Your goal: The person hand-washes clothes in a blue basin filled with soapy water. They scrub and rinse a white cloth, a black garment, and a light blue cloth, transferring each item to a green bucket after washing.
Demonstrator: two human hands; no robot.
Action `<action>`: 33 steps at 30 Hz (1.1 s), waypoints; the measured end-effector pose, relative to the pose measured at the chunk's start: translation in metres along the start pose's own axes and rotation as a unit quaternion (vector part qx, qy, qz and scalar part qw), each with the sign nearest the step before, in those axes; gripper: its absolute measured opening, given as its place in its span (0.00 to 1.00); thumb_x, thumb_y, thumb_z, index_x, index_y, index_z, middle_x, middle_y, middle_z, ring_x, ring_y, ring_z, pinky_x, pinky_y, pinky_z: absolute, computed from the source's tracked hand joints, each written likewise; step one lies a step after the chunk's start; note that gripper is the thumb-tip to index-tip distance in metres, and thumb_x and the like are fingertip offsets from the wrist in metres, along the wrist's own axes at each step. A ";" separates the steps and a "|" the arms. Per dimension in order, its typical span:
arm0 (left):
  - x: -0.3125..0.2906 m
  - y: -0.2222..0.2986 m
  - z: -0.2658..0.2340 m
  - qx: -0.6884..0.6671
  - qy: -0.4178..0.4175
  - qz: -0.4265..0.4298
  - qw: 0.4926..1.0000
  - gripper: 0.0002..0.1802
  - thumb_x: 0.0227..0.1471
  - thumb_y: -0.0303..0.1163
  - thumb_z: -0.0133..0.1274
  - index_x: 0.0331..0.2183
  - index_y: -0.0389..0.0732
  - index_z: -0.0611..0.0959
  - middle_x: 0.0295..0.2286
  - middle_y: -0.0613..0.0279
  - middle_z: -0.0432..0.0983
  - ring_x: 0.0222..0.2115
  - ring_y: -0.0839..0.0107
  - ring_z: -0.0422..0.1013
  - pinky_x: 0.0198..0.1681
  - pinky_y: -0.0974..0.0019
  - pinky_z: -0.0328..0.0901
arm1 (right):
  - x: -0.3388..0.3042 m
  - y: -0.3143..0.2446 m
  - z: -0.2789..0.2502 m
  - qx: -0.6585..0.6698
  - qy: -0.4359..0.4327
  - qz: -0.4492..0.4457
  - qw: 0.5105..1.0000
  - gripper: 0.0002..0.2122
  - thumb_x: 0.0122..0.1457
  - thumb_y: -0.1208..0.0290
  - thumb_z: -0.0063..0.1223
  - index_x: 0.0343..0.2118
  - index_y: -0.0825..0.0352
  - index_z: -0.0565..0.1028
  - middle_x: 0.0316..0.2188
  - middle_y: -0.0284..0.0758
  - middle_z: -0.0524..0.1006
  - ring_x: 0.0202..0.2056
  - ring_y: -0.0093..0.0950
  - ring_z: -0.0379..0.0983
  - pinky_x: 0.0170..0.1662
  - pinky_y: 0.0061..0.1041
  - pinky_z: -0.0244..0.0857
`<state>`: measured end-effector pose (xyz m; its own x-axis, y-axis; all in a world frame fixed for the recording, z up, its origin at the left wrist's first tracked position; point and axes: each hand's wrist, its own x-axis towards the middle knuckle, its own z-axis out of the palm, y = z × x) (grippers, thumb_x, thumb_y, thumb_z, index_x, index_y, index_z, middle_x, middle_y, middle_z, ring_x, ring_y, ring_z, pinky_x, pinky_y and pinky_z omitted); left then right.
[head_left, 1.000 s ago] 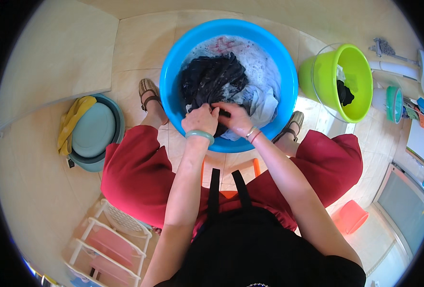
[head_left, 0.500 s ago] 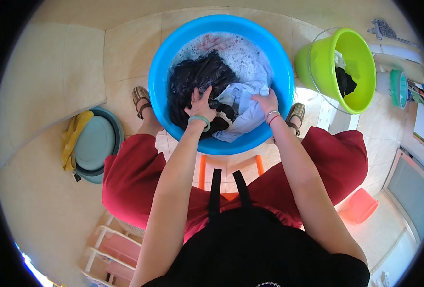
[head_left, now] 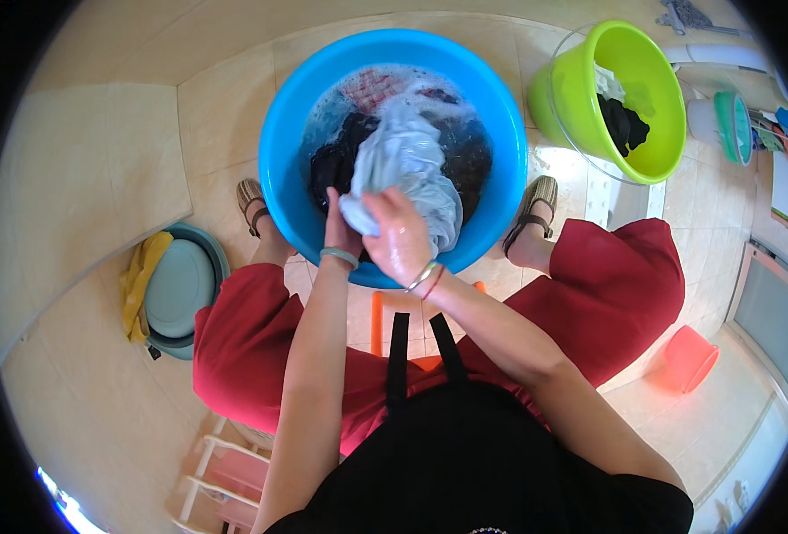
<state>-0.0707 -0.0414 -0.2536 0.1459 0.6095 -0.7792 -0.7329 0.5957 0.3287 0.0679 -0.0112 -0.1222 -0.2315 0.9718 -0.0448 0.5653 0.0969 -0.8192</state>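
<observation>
A large blue basin (head_left: 274, 178) of sudsy water stands between my feet. A wet, pale blue-white garment (head_left: 412, 156) is bunched up in it, one end lifted toward me. My right hand (head_left: 401, 238) is closed around that raised end. Close against its left side is my left hand (head_left: 342, 233), edge-on, a fingertip pointing up; the cloth hides most of its fingers, so its grip is unclear. Dark clothes (head_left: 333, 156) lie in the water at the left, and more dark cloth (head_left: 465, 160) at the right. A reddish checked cloth (head_left: 371, 89) floats among the foam at the far side.
A lime-green bucket (head_left: 558, 98) at the right holds black clothing (head_left: 621, 125) and something white. Grey-green basins (head_left: 180, 280) and a yellow cloth (head_left: 143, 280) are at the left. A pink bucket (head_left: 689, 358) lies at the lower right, a white rack (head_left: 202, 485) at the lower left.
My right hand has moved left with the pale garment, drawing it to the basin's middle beside my left hand. Dark cloth now shows at the right. The left hand has come off the dark clothes.
</observation>
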 end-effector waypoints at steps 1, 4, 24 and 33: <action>-0.004 0.009 0.002 -0.075 -0.036 -0.011 0.996 0.44 0.50 0.70 0.36 0.53 0.43 0.69 0.49 0.55 0.69 0.51 0.59 0.65 0.56 0.53 0.57 | -0.003 -0.003 0.006 -0.002 -0.015 -0.016 1.000 0.22 0.37 0.80 0.55 0.41 0.64 0.73 0.32 0.39 0.68 0.37 0.41 0.68 0.36 0.36 0.67; -0.018 0.028 0.006 -0.087 -0.034 -0.003 0.996 0.41 0.51 0.66 0.42 0.52 0.40 0.69 0.47 0.54 0.71 0.48 0.58 0.68 0.53 0.55 0.61 | -0.012 0.000 0.023 -0.044 -0.060 -0.055 0.996 0.22 0.39 0.81 0.54 0.42 0.63 0.72 0.35 0.35 0.67 0.40 0.38 0.67 0.35 0.32 0.70; -0.004 0.022 0.049 0.711 0.101 0.119 0.686 0.57 0.33 0.39 0.65 0.62 0.67 0.51 0.64 0.51 0.32 0.64 0.49 0.37 0.60 0.45 0.45 | -0.026 0.064 0.006 0.262 -0.333 0.083 0.902 0.12 0.50 0.76 0.51 0.38 0.64 0.78 0.39 0.40 0.77 0.43 0.38 0.73 0.48 0.29 0.66; 0.014 0.027 -0.004 0.493 -0.001 0.248 0.834 0.51 0.32 0.15 0.62 0.59 0.57 0.65 0.63 0.50 0.41 0.64 0.63 0.41 0.62 0.66 0.46 | 0.041 0.176 -0.029 -0.264 -0.235 0.242 0.903 0.45 0.43 0.70 0.64 0.62 0.38 0.49 0.66 0.33 0.35 0.64 0.53 0.36 0.56 0.61 0.52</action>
<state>-0.0916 -0.0190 -0.2576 -0.0114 0.9092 -0.4161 0.1993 0.4099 0.8901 0.1806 0.0517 -0.2519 -0.0959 0.7408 -0.6648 0.9608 -0.1057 -0.2563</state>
